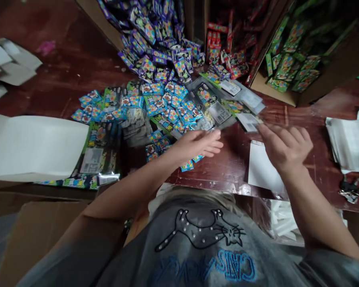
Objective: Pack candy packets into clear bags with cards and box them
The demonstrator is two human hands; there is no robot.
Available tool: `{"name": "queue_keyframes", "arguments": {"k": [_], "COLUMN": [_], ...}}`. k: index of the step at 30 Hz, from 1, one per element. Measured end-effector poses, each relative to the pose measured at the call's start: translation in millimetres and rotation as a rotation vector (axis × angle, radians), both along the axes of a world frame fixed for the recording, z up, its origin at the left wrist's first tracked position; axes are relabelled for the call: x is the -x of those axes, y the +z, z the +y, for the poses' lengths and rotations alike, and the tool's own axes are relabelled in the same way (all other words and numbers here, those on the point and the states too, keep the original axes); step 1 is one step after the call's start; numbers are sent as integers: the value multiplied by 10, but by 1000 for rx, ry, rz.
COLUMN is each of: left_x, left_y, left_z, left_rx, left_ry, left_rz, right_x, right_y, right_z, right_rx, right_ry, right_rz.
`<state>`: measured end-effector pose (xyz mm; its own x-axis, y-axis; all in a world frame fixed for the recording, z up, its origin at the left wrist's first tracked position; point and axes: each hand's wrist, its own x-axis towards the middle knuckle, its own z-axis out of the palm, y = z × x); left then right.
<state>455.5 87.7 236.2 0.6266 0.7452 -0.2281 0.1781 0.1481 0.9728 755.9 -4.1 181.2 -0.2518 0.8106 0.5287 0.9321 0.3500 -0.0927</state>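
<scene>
My left hand (197,144) is stretched out with its fingers extended, just over the near edge of a pile of small blue candy packets (170,101). Nothing shows in its grasp. My right hand (287,146) is closed, thumb and forefinger pinching the corner of a printed plastic pouch (247,122) with a white label. More flat pouches (219,111), clear with green printed edges, lie overlapped beside the blue packets. Below the right hand, a white paper sheet (261,167) rests on the dark red table (227,167).
Behind the pile, cardboard boxes hold purple packets (158,40), red packets (214,44) and green packets (290,63). A stack of printed pouches (92,147) lies left, partly under white card (32,145). White papers (350,143) and keys (349,189) are at right.
</scene>
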Motion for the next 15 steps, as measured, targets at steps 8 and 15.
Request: {"name": "queue_keyframes", "arguments": {"k": [8, 15], "left_x": [-387, -37], "left_y": [-240, -196], "left_z": [-152, -562], "left_rx": [-150, -362], "left_ry": [145, -64], "left_rz": [-98, 225], "right_x": [674, 725], "right_y": [359, 359], "right_z": [-464, -39], "right_rx": [85, 220], "right_ry": [330, 116], "right_rz": [249, 433]}}
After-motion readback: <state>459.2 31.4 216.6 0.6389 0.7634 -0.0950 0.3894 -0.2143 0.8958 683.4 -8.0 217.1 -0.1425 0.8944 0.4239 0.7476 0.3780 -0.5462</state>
